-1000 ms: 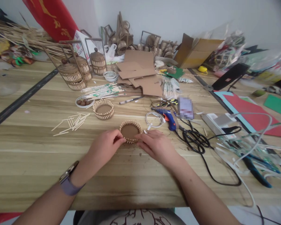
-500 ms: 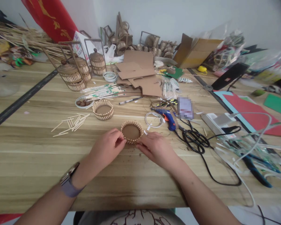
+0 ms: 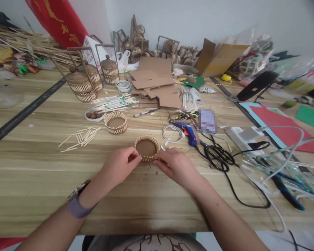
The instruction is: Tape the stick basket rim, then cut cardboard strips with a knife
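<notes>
Your left hand [image 3: 119,164] and right hand [image 3: 176,164] pinch opposite sides of a small round stick-walled basket [image 3: 147,147], fingertips closed on its rim. It sits on the wooden surface [image 3: 42,181], with a blue glue gun [image 3: 187,131] just right of it and loose sticks [image 3: 80,137] well to the left.

The near rim of the small round basket [image 3: 147,147] is covered by the fingertips of the left hand [image 3: 119,165] and right hand [image 3: 176,165]. A label [image 3: 207,120] is blurred out. Both forearms are cut off by the lower edge.
</notes>
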